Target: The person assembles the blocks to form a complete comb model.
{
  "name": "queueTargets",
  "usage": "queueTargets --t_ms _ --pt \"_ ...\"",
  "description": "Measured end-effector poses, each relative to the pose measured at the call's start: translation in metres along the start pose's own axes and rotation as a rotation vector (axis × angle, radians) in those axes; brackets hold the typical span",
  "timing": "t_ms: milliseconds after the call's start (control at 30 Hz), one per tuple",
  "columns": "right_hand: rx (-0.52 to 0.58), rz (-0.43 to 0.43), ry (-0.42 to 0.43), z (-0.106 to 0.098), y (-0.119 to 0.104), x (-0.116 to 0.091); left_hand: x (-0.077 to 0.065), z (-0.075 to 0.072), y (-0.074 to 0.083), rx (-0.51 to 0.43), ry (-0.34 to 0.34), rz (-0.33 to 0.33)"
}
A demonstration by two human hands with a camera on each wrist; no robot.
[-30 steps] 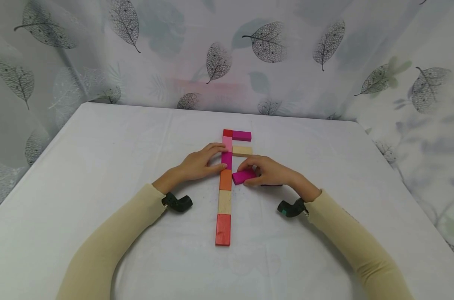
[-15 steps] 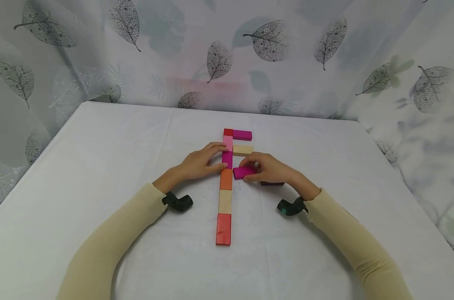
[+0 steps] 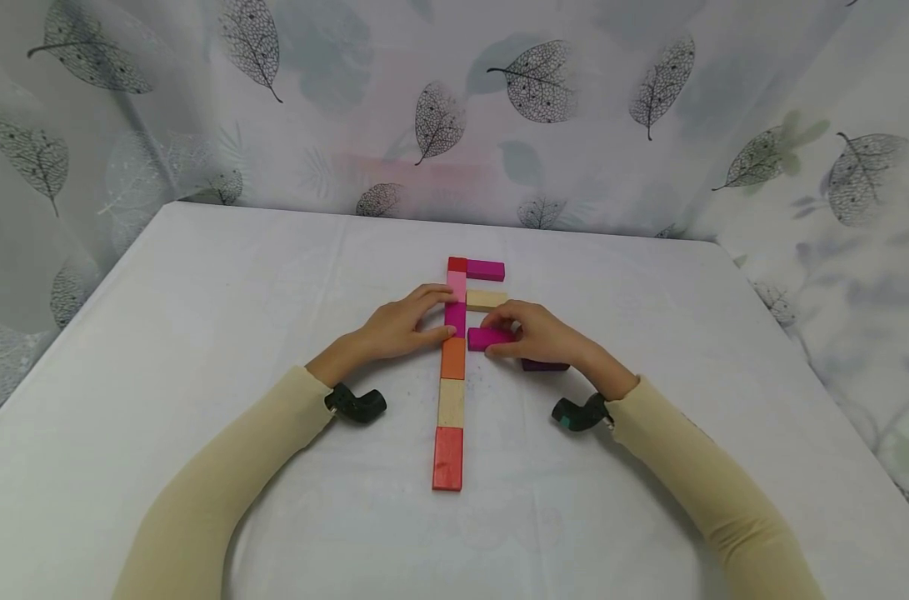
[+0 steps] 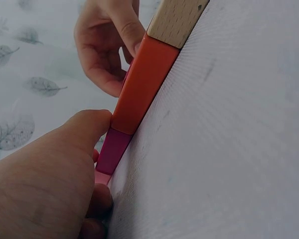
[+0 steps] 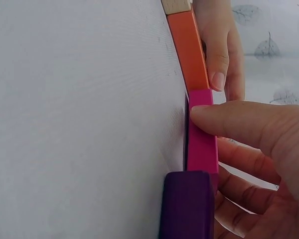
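A straight row of wooden blocks runs away from me: red [image 3: 447, 458], natural wood [image 3: 451, 403], orange [image 3: 452, 358], magenta [image 3: 455, 317], pink [image 3: 456, 285] and a far red one [image 3: 457, 264]. My left hand [image 3: 402, 329] rests on the row, its thumb at the magenta-orange joint and its fingertips at the pink block. Between thumb and fingers, my right hand [image 3: 540, 333] pinches another magenta block [image 3: 480, 338], set crosswise at the row's right side, very close to it. Whether they touch is unclear. A dark purple block [image 5: 187, 204] lies nearest that hand, partly hidden under its wrist in the head view.
Two more crosswise blocks stand right of the row: a magenta one [image 3: 486, 270] at the far end and a natural wood one [image 3: 486, 300] nearer. White cloth covers the table [image 3: 199, 333]. A leaf-patterned curtain [image 3: 312, 108] hangs behind it.
My right hand has moved the pinched magenta block away from me and straightened it from a tilt to square with the row. More of the purple block shows. My left hand has stayed put.
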State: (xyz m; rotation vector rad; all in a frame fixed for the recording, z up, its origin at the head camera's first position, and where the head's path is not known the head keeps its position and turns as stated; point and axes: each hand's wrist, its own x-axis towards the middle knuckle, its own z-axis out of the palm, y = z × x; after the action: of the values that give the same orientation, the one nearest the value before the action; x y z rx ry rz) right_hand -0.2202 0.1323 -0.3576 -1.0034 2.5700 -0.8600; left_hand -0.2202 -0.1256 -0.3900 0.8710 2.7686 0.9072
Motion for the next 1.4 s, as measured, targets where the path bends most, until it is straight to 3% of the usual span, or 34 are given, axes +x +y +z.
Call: queueTargets --t_ms 500,1400 --pt "-0.018 -0.001 0.040 0.0030 -0.0005 0.0034 0.0003 -0.0002 0.0017 0.004 -0.005 -0.002" --pt "-0.009 0.012 0.040 0.0044 -0.0020 0.0044 0.0018 0.0018 -0.0036 0.000 0.002 0.005"
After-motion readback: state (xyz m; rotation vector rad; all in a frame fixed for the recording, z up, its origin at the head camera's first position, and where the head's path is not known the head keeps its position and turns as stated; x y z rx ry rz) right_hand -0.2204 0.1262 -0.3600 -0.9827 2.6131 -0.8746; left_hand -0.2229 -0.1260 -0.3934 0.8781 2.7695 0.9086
